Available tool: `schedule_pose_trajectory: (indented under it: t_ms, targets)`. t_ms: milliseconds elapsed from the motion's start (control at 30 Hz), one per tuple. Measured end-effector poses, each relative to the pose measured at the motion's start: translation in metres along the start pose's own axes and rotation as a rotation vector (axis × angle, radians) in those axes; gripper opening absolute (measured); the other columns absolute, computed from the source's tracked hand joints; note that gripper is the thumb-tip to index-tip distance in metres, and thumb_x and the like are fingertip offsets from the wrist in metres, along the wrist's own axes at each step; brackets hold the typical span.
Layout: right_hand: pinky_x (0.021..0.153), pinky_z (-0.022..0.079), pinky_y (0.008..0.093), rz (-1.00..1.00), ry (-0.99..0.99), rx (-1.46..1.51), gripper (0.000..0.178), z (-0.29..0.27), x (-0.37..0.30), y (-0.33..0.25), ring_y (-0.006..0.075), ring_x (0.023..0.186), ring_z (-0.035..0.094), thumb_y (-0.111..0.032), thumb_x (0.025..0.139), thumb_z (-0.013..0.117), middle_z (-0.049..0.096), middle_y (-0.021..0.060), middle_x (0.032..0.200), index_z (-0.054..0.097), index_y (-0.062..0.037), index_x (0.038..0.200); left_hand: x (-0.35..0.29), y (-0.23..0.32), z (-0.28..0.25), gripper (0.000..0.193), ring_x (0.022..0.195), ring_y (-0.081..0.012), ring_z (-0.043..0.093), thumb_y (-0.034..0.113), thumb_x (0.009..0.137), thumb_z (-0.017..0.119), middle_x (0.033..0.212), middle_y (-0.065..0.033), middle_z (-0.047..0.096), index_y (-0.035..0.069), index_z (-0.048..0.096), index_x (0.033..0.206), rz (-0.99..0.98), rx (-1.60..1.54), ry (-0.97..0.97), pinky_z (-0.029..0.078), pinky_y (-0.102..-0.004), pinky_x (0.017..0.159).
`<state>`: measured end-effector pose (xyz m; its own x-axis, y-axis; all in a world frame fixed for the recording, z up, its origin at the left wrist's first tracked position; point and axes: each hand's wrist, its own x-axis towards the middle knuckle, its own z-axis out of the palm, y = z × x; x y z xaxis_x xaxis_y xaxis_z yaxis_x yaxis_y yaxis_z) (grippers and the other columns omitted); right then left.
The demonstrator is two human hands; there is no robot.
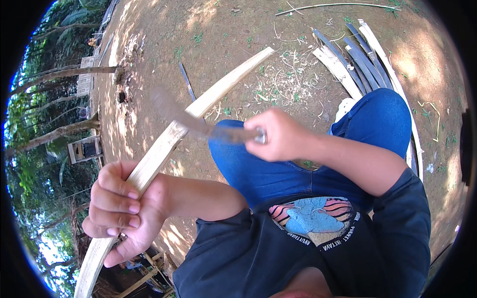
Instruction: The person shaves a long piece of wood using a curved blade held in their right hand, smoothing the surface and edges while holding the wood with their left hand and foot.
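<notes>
A long pale wooden strip, slightly bowed, runs slantwise from the lower left up toward the middle of the ground. My left hand is closed around its lower part, fingers curled over the top. My right hand grips the handle of a knife, whose broad brownish blade is smeared by motion. The blade crosses the strip near its middle, above my left hand. Whether its edge touches the wood, I cannot tell. A rough patch shows on the strip just below the blade.
Several split strips, some dark and some pale, lie beyond my right knee. Curly shavings litter the dirt ahead. A narrow dark strip lies behind the held one, and a thin stick lies far off. Trees stand at left.
</notes>
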<state>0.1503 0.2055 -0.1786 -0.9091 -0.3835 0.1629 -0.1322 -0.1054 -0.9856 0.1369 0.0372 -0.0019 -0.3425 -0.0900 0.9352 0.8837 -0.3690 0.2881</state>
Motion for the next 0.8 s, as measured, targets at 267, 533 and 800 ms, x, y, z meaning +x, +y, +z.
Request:
schedule_pose_trajectory:
  t_ms: [267, 533, 800]
  targets:
    - [0.056, 0.047, 0.04, 0.018, -0.039, -0.076, 0.02, -0.003, 0.009, -0.011, 0.0281, 0.056, 0.063, -0.02, 0.077, 0.064, 0.06, 0.0164, 0.058, 0.065, -0.001, 0.073, 0.005, 0.003, -0.011, 0.05, 0.039, -0.0041, 0.033, 0.061, 0.084, 0.055, 0.043, 0.0088, 0.036, 0.018, 0.043, 0.063, 0.017, 0.028, -0.034, 0.027, -0.0194, 0.041]
    - [0.048, 0.04, 0.0345, 0.163, 0.069, -0.129, 0.017, -0.008, 0.02, 0.033, 0.0163, 0.047, 0.052, -0.015, 0.079, 0.064, 0.056, 0.0119, 0.054, 0.064, -0.0003, 0.072, 0.013, 0.009, -0.012, 0.052, 0.039, -0.005, 0.036, 0.062, 0.086, 0.05, 0.043, 0.0087, 0.038, 0.016, 0.045, 0.062, -0.006, 0.134, -0.02, 0.029, -0.0203, 0.042]
    - [0.048, 0.04, 0.0349, 0.168, 0.11, -0.273, 0.016, -0.021, 0.034, 0.076, 0.0166, 0.047, 0.052, -0.016, 0.078, 0.064, 0.056, 0.0113, 0.052, 0.064, -0.0004, 0.075, 0.026, 0.021, -0.01, 0.058, 0.039, -0.0046, 0.037, 0.067, 0.089, 0.042, 0.043, 0.0087, 0.038, 0.017, 0.044, 0.059, 0.016, 0.188, -0.026, 0.03, -0.0198, 0.041]
